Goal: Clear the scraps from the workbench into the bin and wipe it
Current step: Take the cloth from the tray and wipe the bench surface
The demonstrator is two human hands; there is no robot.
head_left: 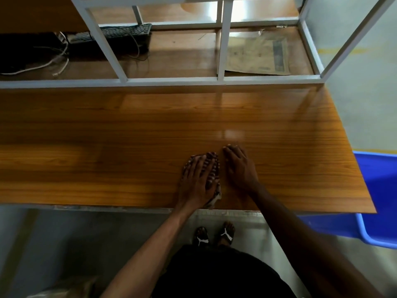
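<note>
So both hands are down on the wooden tabletop (pixel 129 147), lower middle of the frame near the front edge. Left hand (pixel 198 179) is pressed flat on a striped cloth (pixel 212 168), fingers spread a bit over it, not gripping. Right hand (pixel 239 166) lies flat just beside the cloth on bare wood, fingers together. Blue bin (pixel 378 190) sits at the right edge, partly under the tabletop. Up top, a keyboard (pixel 120 33) and a newspaper (pixel 257 57) on the shelf behind.
</note>
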